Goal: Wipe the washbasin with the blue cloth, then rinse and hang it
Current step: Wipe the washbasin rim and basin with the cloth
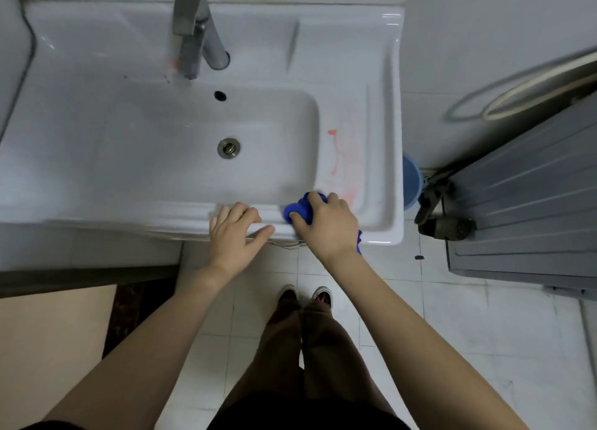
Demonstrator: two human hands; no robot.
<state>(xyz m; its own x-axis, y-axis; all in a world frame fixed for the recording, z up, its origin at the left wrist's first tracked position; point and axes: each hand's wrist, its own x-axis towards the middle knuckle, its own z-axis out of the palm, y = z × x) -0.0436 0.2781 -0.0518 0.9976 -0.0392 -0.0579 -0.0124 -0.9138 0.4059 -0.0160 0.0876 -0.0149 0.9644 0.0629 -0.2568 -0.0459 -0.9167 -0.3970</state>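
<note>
The right hand (326, 228) is gripping the bunched blue cloth (298, 209), pressing it on the washbasin (97, 58) front rim, at the bowl's near-right corner. The left hand (234, 232) is resting beside it on that rim, fingers relaxed, holding nothing. Reddish smears (342, 158) are streaking the washbasin's right ledge.

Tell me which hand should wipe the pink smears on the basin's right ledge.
Right. The right hand grips the blue cloth right beside the pink smears; the left hand rests bare on the front rim, farther off.
</note>
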